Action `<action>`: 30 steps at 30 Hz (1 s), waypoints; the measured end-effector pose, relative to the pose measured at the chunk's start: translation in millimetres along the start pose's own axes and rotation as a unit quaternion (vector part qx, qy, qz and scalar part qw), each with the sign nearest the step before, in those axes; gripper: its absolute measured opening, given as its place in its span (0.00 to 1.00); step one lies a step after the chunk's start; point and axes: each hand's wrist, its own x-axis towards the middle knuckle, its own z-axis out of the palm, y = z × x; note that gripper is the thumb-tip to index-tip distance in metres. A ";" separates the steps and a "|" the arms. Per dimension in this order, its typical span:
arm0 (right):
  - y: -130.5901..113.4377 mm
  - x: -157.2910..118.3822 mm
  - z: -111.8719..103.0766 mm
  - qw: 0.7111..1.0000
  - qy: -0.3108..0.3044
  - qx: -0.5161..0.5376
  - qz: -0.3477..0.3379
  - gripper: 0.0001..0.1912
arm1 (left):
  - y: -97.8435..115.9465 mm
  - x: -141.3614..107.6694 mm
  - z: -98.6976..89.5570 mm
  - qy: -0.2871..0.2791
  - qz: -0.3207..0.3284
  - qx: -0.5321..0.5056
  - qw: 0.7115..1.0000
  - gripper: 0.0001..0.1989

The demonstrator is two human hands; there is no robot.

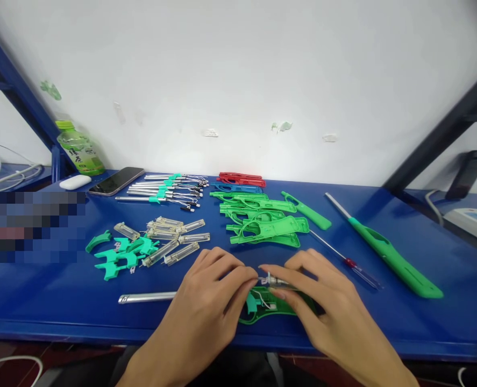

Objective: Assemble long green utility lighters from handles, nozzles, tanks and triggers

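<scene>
My right hand (pixel 322 290) grips a clear lighter fuel tank (pixel 277 281), its valve end pointing left. The fingertips of my left hand (pixel 218 290) are pinched on a thin pale tube (pixel 260 278) at that valve end; the fingers partly hide it. Just below both hands lies an open green lighter half-shell (pixel 246 321), with a teal trigger (pixel 253 303) and a small white wired part (pixel 269 306) inside. From it a silver barrel (pixel 147 297) extends left, passing behind my left hand. The shell's right end is covered by my right hand.
Clear fuel tanks (pixel 187 252), teal triggers (pixel 119 258) and wired silver barrels (pixel 153 188) lie on the left. Green half-shells (pixel 266 228) are stacked behind my hands, with red shells (pixel 240 179) farther back. A screwdriver (pixel 361 271) and a whole green lighter (pixel 395 260) lie on the right.
</scene>
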 end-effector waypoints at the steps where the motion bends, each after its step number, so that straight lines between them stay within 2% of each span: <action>1: -0.2 0.1 -0.1 1.000 0.000 -0.002 -0.001 0.20 | 0.1 -0.3 0.1 0.000 0.001 0.002 1.000 0.07; 17: -0.3 0.7 -1.2 1.000 -0.017 0.002 0.004 0.21 | 0.8 -1.2 0.5 -0.022 0.002 -0.003 1.000 0.08; 30: -0.9 1.8 -2.8 1.000 -0.008 0.011 -0.010 0.23 | 2.7 -0.5 0.2 -0.031 0.015 0.005 0.999 0.07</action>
